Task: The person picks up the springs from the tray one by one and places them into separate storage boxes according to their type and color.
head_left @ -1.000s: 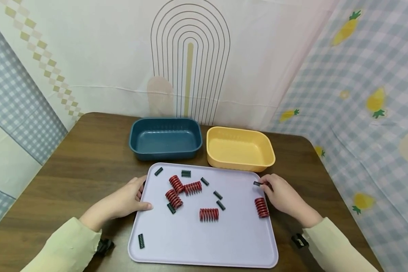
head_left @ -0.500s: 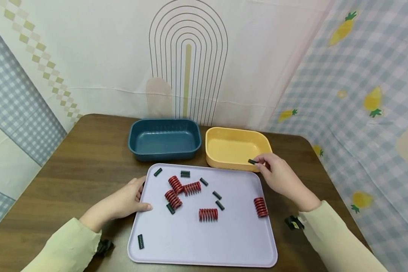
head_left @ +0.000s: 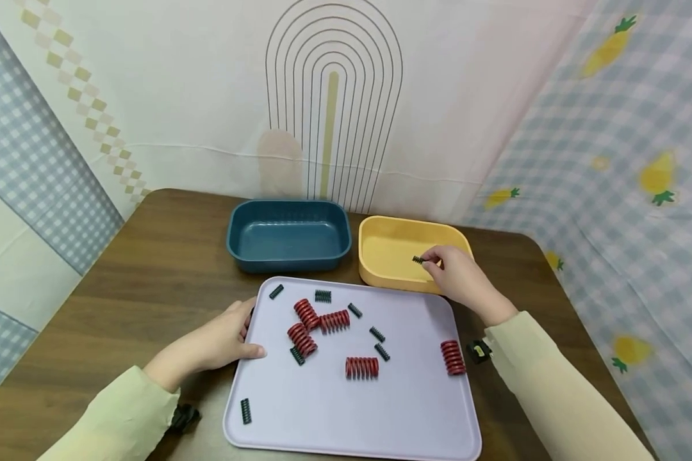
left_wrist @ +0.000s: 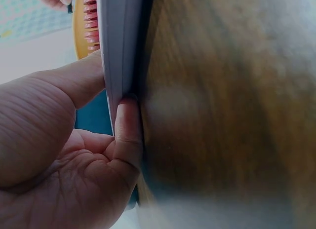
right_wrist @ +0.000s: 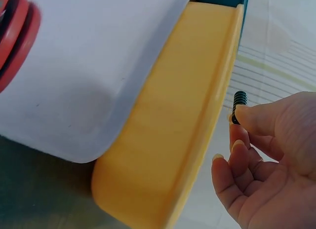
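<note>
My right hand [head_left: 460, 276] pinches a small dark green spring [head_left: 418, 260] between thumb and forefinger, over the yellow bin [head_left: 373, 276]. In the right wrist view that spring [right_wrist: 240, 101] points up from the fingertips, the other fingers loosely bent. My left hand [head_left: 222, 336] grips the left edge of the lilac tray [head_left: 300, 422], thumb on top and fingers under the rim, as the left wrist view shows. Several thick red springs, one of them [head_left: 362, 367] near the tray's middle, lie on it. Several small dark green springs, such as one [head_left: 245, 411] at the lower left, are scattered among them.
A dark blue bin [head_left: 288, 264] stands behind the tray, left of the yellow one. A red spring [head_left: 452, 357] lies at the tray's right rim. The brown wooden table [head_left: 167, 256] ends at a patterned cloth backdrop [head_left: 207, 96].
My right hand has lifted the small dark green spring from the tray's upper right corner and carried it up and left over the yellow bin. My left hand keeps its grip on the tray.
</note>
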`<state>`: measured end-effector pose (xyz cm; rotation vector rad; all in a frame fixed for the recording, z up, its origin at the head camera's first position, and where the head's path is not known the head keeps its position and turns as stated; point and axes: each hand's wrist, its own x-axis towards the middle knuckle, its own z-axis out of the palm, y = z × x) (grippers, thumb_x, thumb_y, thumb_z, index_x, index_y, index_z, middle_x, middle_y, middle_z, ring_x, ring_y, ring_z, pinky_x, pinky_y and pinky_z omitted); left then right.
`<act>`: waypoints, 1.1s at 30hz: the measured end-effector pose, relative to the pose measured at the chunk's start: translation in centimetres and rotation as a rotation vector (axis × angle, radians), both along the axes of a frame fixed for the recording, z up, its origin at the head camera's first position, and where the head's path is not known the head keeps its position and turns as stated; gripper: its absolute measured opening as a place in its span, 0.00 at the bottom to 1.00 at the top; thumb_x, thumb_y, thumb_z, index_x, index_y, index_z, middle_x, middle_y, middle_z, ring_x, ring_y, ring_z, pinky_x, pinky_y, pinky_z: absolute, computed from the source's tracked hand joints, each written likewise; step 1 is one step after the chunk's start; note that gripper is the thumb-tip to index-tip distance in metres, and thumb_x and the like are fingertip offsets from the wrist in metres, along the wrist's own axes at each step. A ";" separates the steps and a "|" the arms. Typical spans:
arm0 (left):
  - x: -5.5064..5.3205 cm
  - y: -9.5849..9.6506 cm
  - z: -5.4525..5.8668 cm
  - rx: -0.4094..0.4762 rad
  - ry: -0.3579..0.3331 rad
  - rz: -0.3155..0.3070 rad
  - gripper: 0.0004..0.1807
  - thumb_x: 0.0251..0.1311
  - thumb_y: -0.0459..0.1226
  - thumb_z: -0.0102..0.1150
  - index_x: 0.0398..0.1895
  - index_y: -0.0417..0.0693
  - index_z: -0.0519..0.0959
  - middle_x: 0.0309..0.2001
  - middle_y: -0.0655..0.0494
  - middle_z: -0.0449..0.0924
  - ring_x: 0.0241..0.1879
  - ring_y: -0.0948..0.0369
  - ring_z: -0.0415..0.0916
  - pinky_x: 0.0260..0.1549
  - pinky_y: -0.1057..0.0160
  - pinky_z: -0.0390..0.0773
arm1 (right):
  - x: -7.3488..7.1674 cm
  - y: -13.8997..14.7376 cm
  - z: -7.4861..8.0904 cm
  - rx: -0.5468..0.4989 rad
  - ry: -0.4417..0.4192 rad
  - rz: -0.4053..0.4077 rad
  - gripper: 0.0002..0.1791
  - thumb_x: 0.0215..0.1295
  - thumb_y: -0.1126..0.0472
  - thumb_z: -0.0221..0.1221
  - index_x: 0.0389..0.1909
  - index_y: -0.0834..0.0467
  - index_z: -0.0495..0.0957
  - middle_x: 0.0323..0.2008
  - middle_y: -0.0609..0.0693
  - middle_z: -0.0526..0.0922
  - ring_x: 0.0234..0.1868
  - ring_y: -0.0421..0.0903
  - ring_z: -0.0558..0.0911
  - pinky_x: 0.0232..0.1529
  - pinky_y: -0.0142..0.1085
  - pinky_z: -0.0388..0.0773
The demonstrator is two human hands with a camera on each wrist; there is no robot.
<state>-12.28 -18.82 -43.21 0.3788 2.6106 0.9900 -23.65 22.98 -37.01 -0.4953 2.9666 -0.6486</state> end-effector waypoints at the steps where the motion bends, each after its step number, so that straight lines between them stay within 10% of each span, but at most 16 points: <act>1: -0.1 0.0 0.0 -0.002 -0.002 0.001 0.53 0.49 0.44 0.74 0.72 0.33 0.53 0.43 0.48 0.68 0.35 0.61 0.70 0.37 0.59 0.73 | -0.1 0.1 -0.2 0.005 -0.005 -0.004 0.10 0.70 0.61 0.56 0.46 0.61 0.81 0.37 0.53 0.81 0.31 0.47 0.75 0.31 0.41 0.74; 33: -0.2 0.2 -0.2 -0.053 0.003 -0.003 0.55 0.49 0.47 0.74 0.73 0.33 0.52 0.41 0.49 0.67 0.36 0.60 0.70 0.39 0.56 0.72 | -1.3 0.9 -1.5 0.022 -0.079 -0.017 0.11 0.71 0.61 0.55 0.48 0.61 0.79 0.39 0.54 0.80 0.35 0.49 0.77 0.33 0.41 0.74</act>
